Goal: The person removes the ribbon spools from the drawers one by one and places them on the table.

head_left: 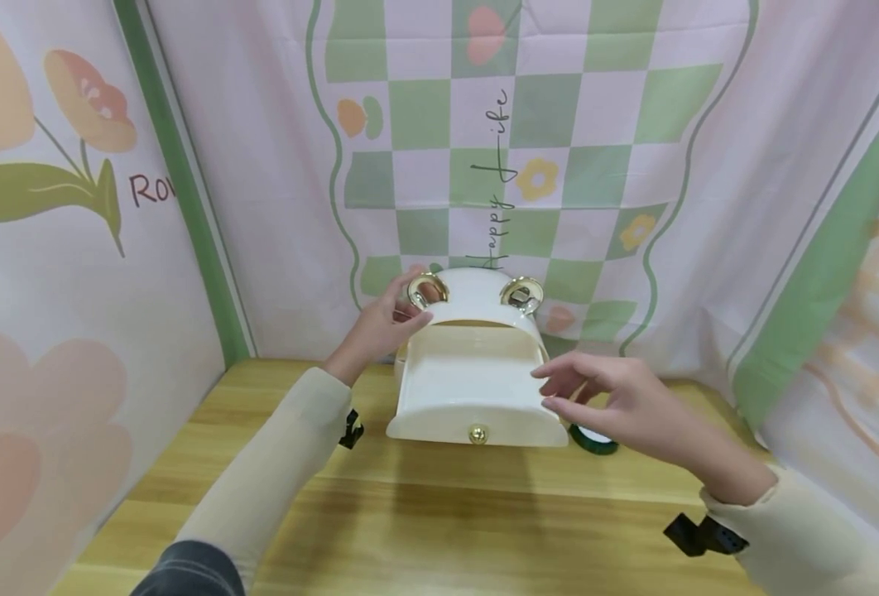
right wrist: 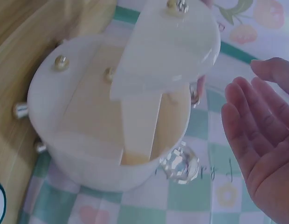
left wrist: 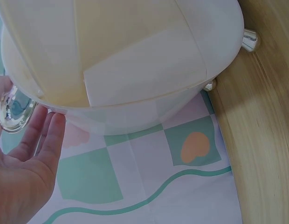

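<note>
"So, what sits nearest you?"

"My sleeves (head_left: 283, 447), the right one cut off at the edge of view. By each cuff is a black piece (head_left: 703, 536) I can't make out. Under them lies the wooden table (head_left: 603, 513)."

"And your right hand?"

"My right hand (head_left: 626, 406) hangs just beside the drawer, fingers loosely bent, thumb apart, nothing in it. It partly covers a green-rimmed disc (head_left: 588, 448) on the table; the right wrist view catches only a sliver of that."

"Where's the drawer?"

"The drawer (head_left: 439, 424) juts toward me from the white box (head_left: 477, 288), its gold knob (head_left: 478, 434) facing me. The box stands on the table, between my hands; its lower front is hidden in the head view."

"The left?"

"My left hand (head_left: 387, 328) is spread against the box by one of two shiny rings (head_left: 521, 281), thumb on top. Some fingertips are hidden behind that ring."

"Any writing?"

"'Happy Life' runs sideways up the checked curtain (head_left: 544, 108) behind. The left cloth (head_left: 7, 265) shows 'RO' and part of another letter, cut off at the green band. I see no brand I can read."
</note>
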`<state>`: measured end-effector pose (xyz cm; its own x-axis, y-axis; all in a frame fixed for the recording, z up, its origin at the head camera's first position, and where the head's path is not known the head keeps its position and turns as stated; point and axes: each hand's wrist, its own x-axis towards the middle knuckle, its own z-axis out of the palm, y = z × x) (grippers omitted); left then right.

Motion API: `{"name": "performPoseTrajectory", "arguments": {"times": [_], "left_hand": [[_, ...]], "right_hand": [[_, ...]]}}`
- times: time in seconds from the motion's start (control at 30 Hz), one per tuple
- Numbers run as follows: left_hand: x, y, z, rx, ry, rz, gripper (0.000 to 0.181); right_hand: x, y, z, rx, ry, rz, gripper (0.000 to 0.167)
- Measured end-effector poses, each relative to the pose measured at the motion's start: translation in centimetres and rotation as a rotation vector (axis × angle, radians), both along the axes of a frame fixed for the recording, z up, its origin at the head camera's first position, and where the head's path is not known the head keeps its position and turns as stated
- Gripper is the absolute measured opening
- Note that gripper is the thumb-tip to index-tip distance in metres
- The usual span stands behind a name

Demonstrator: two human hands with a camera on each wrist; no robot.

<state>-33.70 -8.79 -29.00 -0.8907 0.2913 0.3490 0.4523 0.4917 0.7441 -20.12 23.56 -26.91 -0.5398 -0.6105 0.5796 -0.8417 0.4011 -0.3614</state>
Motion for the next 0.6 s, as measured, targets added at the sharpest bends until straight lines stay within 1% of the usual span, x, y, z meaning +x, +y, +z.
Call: {"name": "performPoseTrajectory", "arguments": {"times": [0.07,0.2,0.3,0.43,0.6], "left_hand": [[0.0,0.0,0.0,-0.001,0.0,0.002,0.072],[0.1,0.0,0.0,-0.008,0.002,0.003,0.072],[0.1,0.0,0.0,-0.006,0.002,-0.001,0.072],[0.1,-0.1,0.0,-0.001,0.0,-0.007,0.072],[0.1,-0.1,0.0,-0.008,-0.001,-0.008,0.072]], "right_hand": [[0.4,-0.7,-0.2,0.001,-0.004,0.016,0.034],[1.1,-1.7,-0.7,0.015,-0.017,0.023,0.026],[1.5,-2.5,-1.3,0.041,-0.033,-0.003,0.022],[1.9,-3.6,-2.4,0.065,-0.07,-0.046,0.02],[2.2,-4.7,-3.5,0.055,-0.106,-0.057,0.021]]}}
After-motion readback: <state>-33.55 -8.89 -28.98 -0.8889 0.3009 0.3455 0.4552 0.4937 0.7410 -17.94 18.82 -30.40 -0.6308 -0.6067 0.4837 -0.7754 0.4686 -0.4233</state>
